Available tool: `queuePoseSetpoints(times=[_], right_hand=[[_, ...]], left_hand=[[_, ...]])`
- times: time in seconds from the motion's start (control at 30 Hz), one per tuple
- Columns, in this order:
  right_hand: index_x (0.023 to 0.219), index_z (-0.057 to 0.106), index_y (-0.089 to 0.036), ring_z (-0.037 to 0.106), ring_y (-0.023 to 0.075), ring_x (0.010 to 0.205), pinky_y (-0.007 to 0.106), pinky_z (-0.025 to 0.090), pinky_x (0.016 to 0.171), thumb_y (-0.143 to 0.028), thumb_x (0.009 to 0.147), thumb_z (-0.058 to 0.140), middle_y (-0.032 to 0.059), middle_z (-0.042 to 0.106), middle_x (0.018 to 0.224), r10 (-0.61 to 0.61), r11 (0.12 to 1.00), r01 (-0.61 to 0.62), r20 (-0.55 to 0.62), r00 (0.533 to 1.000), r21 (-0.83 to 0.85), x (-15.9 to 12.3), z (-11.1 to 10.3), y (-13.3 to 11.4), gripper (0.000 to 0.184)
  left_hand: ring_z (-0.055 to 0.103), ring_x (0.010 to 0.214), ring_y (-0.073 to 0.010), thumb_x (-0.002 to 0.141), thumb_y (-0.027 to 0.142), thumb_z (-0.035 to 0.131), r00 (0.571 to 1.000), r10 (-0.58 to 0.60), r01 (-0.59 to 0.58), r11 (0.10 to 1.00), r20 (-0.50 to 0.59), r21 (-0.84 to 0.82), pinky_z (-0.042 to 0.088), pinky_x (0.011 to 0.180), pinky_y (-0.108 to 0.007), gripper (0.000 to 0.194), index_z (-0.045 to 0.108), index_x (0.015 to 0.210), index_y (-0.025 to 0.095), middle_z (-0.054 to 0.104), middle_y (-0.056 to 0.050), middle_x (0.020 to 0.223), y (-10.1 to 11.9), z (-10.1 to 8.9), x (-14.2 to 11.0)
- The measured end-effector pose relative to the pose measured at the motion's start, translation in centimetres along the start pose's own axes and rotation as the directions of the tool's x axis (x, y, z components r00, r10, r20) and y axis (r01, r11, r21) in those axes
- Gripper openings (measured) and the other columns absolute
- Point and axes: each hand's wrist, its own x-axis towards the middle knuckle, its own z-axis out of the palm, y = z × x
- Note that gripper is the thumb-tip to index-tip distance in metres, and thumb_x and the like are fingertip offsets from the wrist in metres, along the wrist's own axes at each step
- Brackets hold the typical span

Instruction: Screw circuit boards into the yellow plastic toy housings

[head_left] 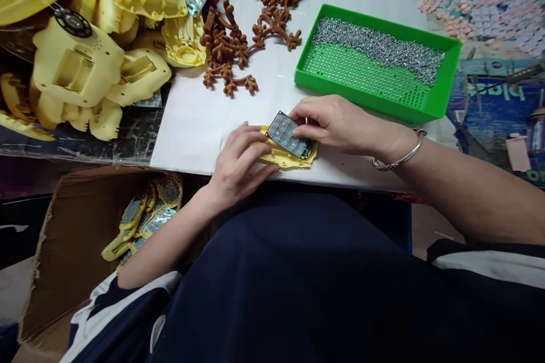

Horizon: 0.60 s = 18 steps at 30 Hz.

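A yellow plastic shell (286,157) lies on the white work surface near its front edge. My left hand (240,161) grips the shell at its left end, fingers over the top and thumb along the near side. Tilted over the shell is a grey-green circuit board (284,131), its lower right end down by the shell's right side. My right hand (326,119) pinches this board from the right, with thumb and fingers closed on its edge. Part of the shell is hidden under the board and my left fingers.
Behind my right hand stands a green tray (374,103) of small metal screws (378,45). Brown branched plastic parts (225,39) lie at the back. Yellow shells (76,62) are piled at left. A cardboard box (72,227) below holds shells with boards. Pale small pieces (494,5) cover the back right.
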Motion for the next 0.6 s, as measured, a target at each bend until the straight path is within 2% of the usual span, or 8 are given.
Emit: queuePoseSetpoints(times=[0.1, 0.17, 0.27, 0.37, 0.43, 0.53, 0.6], right_hand=[[0.1, 0.067, -0.018, 0.055, 0.0173, 0.08, 0.031, 0.039, 0.075, -0.034, 0.098, 0.058, 0.0052, 0.064, 0.088, -0.031, 0.999, 0.032, 0.03, 0.999, -0.034, 0.3, 0.1, -0.5, 0.018], [0.108, 0.067, -0.019, 0.056, 0.0178, 0.082, 0.031, 0.039, 0.076, -0.03, 0.097, 0.058, 0.0055, 0.066, 0.092, -0.039, 0.999, 0.041, 0.043, 0.998, -0.031, 0.6, 0.1, -0.9, 0.018], [0.123, 0.063, -0.02, 0.058, 0.0173, 0.082, 0.03, 0.04, 0.075, -0.025, 0.096, 0.059, 0.0046, 0.069, 0.096, -0.039, 0.999, 0.04, 0.043, 0.998, -0.008, 0.8, 0.2, -1.3, 0.028], [0.117, 0.068, -0.021, 0.058, 0.017, 0.082, 0.029, 0.041, 0.075, -0.025, 0.099, 0.054, 0.0061, 0.069, 0.098, -0.091, 0.994, 0.094, 0.062, 0.994, -0.047, 0.6, 0.1, -1.4, 0.023], [0.116, 0.07, -0.02, 0.059, 0.0177, 0.082, 0.03, 0.043, 0.075, -0.031, 0.102, 0.049, 0.0081, 0.067, 0.099, -0.141, 0.984, 0.147, 0.074, 0.987, -0.098, 0.1, 0.0, -1.4, 0.028], [0.127, 0.068, -0.019, 0.059, 0.0203, 0.083, 0.032, 0.045, 0.075, -0.047, 0.103, 0.048, 0.011, 0.065, 0.099, -0.212, 0.958, 0.223, 0.079, 0.974, -0.178, -0.7, 0.2, -1.3, 0.042], [0.129, 0.066, -0.017, 0.06, 0.0215, 0.084, 0.033, 0.047, 0.074, -0.051, 0.103, 0.046, 0.0125, 0.065, 0.1, -0.258, 0.935, 0.262, 0.048, 0.965, -0.239, -1.2, 0.6, -1.1, 0.047]], left_hand=[[0.059, 0.123, -0.0296, 0.09, 0.051, 0.071, 0.994, -0.108, 0.107, 0.994, 0.034, 0.017, 0.054, 0.102, -0.046, 0.063, 0.047, 0.14, 0.021, 0.061, -0.018, 0.133, -0.6, -0.7, -0.4], [0.061, 0.122, -0.0283, 0.093, 0.053, 0.066, 0.988, -0.115, 0.118, 0.993, 0.099, -0.019, 0.055, 0.099, -0.042, 0.077, 0.032, 0.154, 0.021, 0.06, -0.018, 0.136, -0.9, -0.8, -0.4], [0.066, 0.113, -0.0249, 0.097, 0.054, 0.061, 0.983, -0.117, 0.123, 0.992, 0.141, -0.036, 0.055, 0.097, -0.037, 0.083, 0.018, 0.16, 0.022, 0.066, -0.014, 0.128, -0.9, -0.5, -0.3], [0.067, 0.109, -0.0245, 0.096, 0.06, 0.057, 0.987, -0.138, 0.14, 0.99, 0.08, -0.018, 0.054, 0.096, -0.037, 0.084, 0.018, 0.16, 0.021, 0.068, -0.013, 0.124, -0.3, -0.1, -0.3], [0.067, 0.107, -0.0241, 0.097, 0.061, 0.055, 0.987, -0.16, 0.16, 0.987, 0.034, -0.01, 0.054, 0.095, -0.037, 0.084, 0.019, 0.16, 0.02, 0.069, -0.014, 0.122, 0.3, 0.1, -0.4], [0.066, 0.105, -0.0238, 0.097, 0.061, 0.055, 0.982, -0.191, 0.191, 0.982, -0.008, -0.006, 0.053, 0.095, -0.037, 0.085, 0.017, 0.161, 0.019, 0.069, -0.014, 0.122, 0.8, 0.6, -0.6], [0.065, 0.105, -0.0238, 0.096, 0.062, 0.056, 0.982, -0.186, 0.185, 0.983, -0.035, -0.016, 0.053, 0.094, -0.037, 0.089, 0.015, 0.161, 0.019, 0.069, -0.014, 0.122, 0.9, 1.0, -0.8]])
